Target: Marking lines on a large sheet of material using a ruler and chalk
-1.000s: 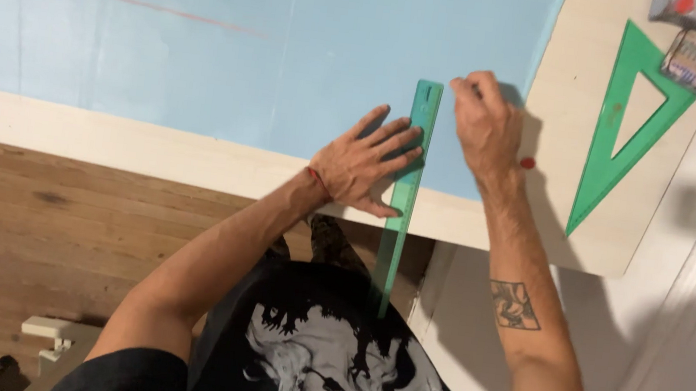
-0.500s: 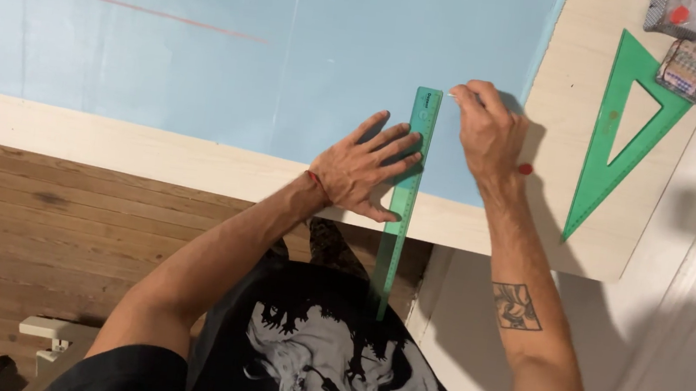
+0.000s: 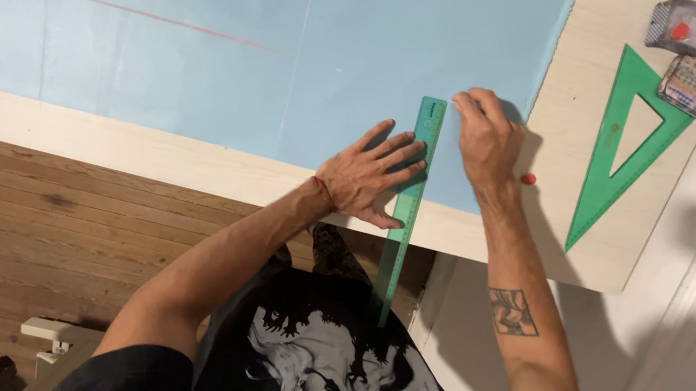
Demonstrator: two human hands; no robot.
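A long green ruler [image 3: 411, 196] lies across the near edge of a light blue sheet [image 3: 234, 43] on a pale wooden table [image 3: 152, 156], its lower end hanging past the table edge. My left hand [image 3: 368, 176] lies flat with fingers spread on the ruler, pressing it down. My right hand [image 3: 485, 141] is just right of the ruler's top end, fingers pinched on a thin marking tool with a red end [image 3: 528, 178] showing behind the wrist; the tip is hidden by the fingers.
A green set square [image 3: 625, 140] lies on the bare table at the right. Two small clear-wrapped packs [image 3: 686, 26] [image 3: 692, 86] sit at the far right corner. Wooden floor [image 3: 32, 212] lies below the table, a white wall at the right.
My right hand has slid slightly away from me along the ruler's right side. The left hand and ruler stay in place.
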